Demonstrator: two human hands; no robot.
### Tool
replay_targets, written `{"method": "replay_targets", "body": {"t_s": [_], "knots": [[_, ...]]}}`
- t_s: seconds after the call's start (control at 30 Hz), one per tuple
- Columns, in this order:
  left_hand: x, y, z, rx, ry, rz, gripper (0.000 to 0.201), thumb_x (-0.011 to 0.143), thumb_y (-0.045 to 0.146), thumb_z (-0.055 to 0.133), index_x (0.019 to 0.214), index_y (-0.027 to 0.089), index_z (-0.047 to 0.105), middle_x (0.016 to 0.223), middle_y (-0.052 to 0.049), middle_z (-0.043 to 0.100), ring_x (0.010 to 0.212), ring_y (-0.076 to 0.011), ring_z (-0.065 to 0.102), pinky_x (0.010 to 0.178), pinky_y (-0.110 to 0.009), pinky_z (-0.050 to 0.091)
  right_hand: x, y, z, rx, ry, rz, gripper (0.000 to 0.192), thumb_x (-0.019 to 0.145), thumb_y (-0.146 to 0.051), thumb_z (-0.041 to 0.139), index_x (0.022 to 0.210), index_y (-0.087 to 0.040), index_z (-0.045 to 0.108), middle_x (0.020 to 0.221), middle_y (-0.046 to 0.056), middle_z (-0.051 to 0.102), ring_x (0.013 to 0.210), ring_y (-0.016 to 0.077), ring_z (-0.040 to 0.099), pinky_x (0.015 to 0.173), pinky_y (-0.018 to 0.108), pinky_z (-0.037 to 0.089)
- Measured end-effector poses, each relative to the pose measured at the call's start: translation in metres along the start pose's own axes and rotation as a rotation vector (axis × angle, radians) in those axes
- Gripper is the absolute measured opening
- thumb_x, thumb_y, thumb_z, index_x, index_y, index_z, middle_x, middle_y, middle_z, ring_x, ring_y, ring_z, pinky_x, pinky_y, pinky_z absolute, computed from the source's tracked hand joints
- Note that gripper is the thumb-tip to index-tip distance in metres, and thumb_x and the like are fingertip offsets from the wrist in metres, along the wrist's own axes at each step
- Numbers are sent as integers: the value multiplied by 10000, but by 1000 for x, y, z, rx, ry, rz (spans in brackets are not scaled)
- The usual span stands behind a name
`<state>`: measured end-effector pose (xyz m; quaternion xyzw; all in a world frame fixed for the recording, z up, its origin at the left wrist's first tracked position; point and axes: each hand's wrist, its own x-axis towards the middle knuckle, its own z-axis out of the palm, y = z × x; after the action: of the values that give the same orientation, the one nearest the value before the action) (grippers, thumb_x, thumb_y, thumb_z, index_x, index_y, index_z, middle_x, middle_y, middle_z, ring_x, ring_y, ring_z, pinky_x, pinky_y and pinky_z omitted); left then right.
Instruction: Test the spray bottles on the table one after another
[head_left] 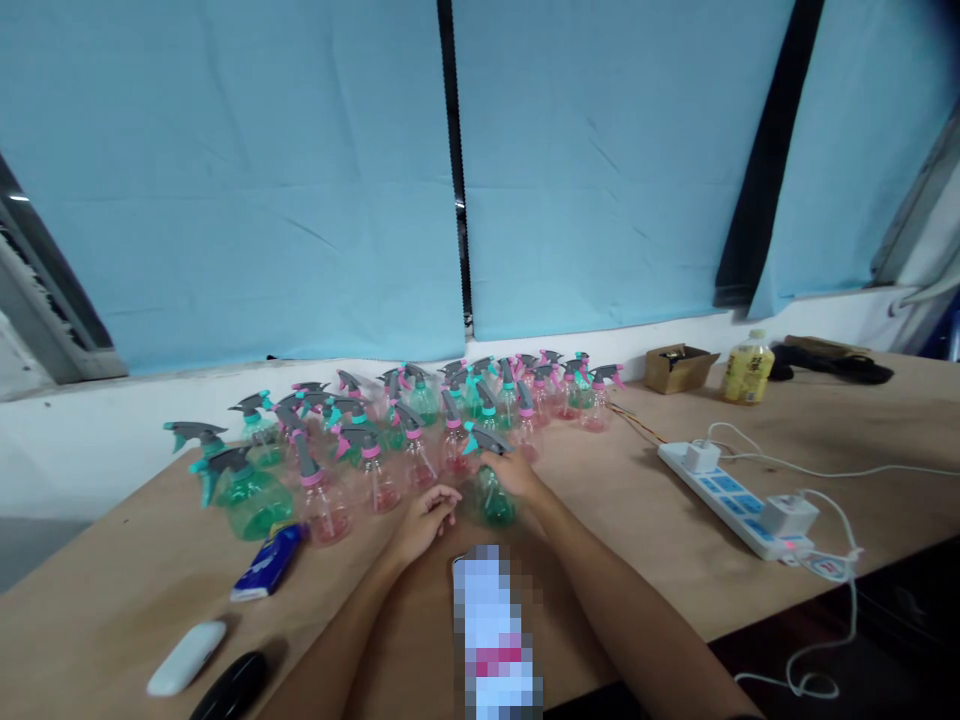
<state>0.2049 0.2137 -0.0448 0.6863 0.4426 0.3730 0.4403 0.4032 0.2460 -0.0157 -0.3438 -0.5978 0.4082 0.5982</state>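
We see the right hand (512, 470) closed around the neck of a green spray bottle (491, 490) that stands upright at the near edge of a crowd of spray bottles (420, 420); the left hand (427, 517) rests just beside it on the table, fingers loosely curled and holding nothing. The crowd of pink and green bottles presses close behind and to the left of the held one, so we find little free room there; a larger green bottle (251, 495) stands at the far left. A blue packet (268, 563), a white oblong object (186, 657) and a black one (231, 687) lie near the left forearm; a pixelated phone-like slab (495, 630) lies between the arms. To the right we note a white power strip (739, 505) with chargers and cables, a small cardboard box (677, 366) and a yellow drink bottle (748, 368); the wooden table (637, 500) runs along a white sill under blue blinds (300, 170).
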Motion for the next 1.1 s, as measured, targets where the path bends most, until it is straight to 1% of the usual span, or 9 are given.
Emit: {"method": "replay_targets", "body": {"t_s": [0.2,0.37,0.5,0.6,0.73,0.87,0.97,1.03,1.1], "knots": [[-3,8,1,13,15,-16,347,782,510,584,865,178,641,589,37,573,464,-89,448,493,-209,335,0,-2,-56,-101,150,-33,167,651,-243,540,690,-193,694,692,8,655,686,173,580,686,298,485],[-3,8,1,26,12,-6,324,787,483,581,861,173,641,590,34,580,458,-90,457,493,-212,339,-10,5,-96,-269,462,17,195,695,-335,581,748,-170,669,654,29,631,645,189,570,634,299,456],[-1,1,1,22,10,-4,309,808,459,566,892,171,640,603,33,582,457,-91,462,486,-211,335,-12,9,-113,-590,730,-12,389,753,-399,532,1034,-155,643,796,73,647,747,241,590,716,360,456],[0,-3,0,26,84,32,307,833,453,546,917,173,637,601,37,563,460,-94,461,490,-212,341,-11,13,-120,-707,798,-174,539,771,-380,513,1254,-140,499,1062,134,611,971,266,567,850,392,436],[-7,9,-5,154,298,150,306,876,443,505,956,183,645,613,21,562,566,-136,516,562,-233,393,-9,20,-125,-834,746,-312,487,774,-344,510,1206,-119,502,1114,158,549,1078,279,486,948,433,387],[-21,34,-21,453,592,342,295,920,385,462,1077,202,632,979,-60,643,892,-211,580,846,-326,441,-10,20,-120,-960,785,-273,487,777,-361,528,1209,-136,507,1143,168,527,1111,326,448,967,521,347],[-29,47,-41,643,986,503,331,869,384,553,1107,163,616,1190,-138,511,1177,-301,458,1040,-444,331,-14,12,-111,-982,889,-237,629,769,-427,579,1306,-140,423,1240,194,474,1151,368,427,966,587,322],[-33,53,-56,686,1177,475,469,836,413,589,1181,99,546,1282,-203,405,1263,-346,359,1077,-502,269,-16,6,-107,-967,959,-261,738,761,-469,606,1359,-129,338,1295,216,426,1185,391,402,971,635,292],[-35,59,-71,677,1245,351,596,853,429,557,1286,42,424,1338,-250,320,1314,-370,266,1100,-552,188,-19,0,-104,-940,992,-340,746,778,-461,607,1369,-126,299,1313,219,403,1221,390,379,991,661,257]]}}
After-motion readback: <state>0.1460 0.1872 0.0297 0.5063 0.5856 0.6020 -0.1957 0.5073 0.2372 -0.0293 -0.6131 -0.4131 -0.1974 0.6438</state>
